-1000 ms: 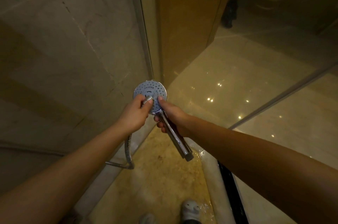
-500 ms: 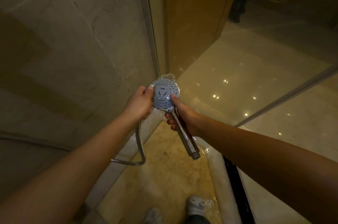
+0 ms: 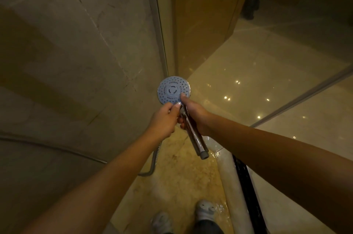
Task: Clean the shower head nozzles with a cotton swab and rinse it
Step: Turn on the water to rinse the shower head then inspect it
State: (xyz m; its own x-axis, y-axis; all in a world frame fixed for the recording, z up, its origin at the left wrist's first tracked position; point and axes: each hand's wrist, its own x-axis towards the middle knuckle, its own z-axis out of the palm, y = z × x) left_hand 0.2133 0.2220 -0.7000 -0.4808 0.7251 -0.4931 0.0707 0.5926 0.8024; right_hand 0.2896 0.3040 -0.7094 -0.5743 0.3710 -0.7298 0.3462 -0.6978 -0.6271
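Now both hands [image 3: 179,117] outstretched, gripping shower head [image 3: 173,90] neck.

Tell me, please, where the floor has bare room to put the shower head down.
Bare wet floor lies between the hose and the curb. Nearer, both shoes crowd it. Both hands, left hand and right hand, are on the shower head.

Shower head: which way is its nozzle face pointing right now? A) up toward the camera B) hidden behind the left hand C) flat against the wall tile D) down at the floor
A: the round nozzle face of the shower head shows its full hole pattern to the head camera, with the right hand gripping the chrome handle below it.
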